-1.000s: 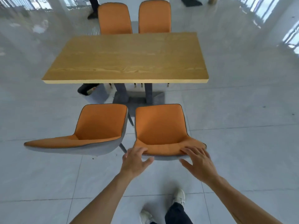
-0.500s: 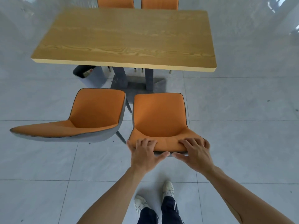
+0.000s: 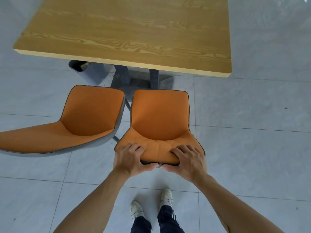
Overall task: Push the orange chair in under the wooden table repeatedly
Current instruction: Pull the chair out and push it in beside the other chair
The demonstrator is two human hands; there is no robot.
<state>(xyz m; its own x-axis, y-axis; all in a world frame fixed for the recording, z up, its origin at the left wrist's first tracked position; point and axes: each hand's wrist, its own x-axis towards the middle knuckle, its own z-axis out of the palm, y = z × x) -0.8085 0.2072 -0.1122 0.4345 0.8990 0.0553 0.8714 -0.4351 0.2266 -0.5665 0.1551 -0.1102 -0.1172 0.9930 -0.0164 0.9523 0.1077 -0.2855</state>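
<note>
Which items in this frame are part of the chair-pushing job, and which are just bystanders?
In the job:
orange chair, gripped at its backrest top
left hand
right hand
wooden table

Bystanders:
second orange chair, to the left
grey bin under the table's edge

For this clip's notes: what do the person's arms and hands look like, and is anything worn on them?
Both forearms are bare up to the frame's edge: no sleeves show. The left hand and right hand carry no gloves, rings, watch or bands that the head view shows. Lower down, dark trousers with white side stripes and pale lace-up shoes are worn.
</note>
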